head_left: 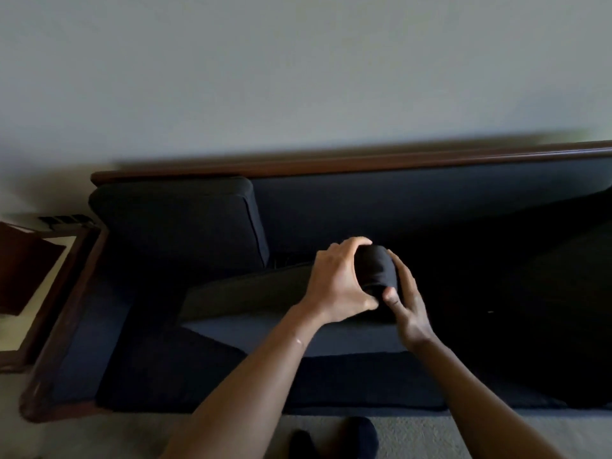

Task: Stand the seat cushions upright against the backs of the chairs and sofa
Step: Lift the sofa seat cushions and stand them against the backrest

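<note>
A dark sofa with a brown wooden frame [331,165] stands against a pale wall. One dark seat cushion [178,226] stands upright against the sofa back at the left. A second dark seat cushion [251,293] is tilted, its right corner raised off the seat. My left hand [337,279] grips that raised corner from the left. My right hand [405,299] holds the same corner from the right, thumb pressed on its front. To the right, another dark cushion [530,286] lies in deep shadow.
A brown wooden side table [23,266] stands left of the sofa's wooden arm [63,326]. Pale carpet [414,435] runs along the sofa's front. My dark-socked feet [334,438] are on it, close to the sofa.
</note>
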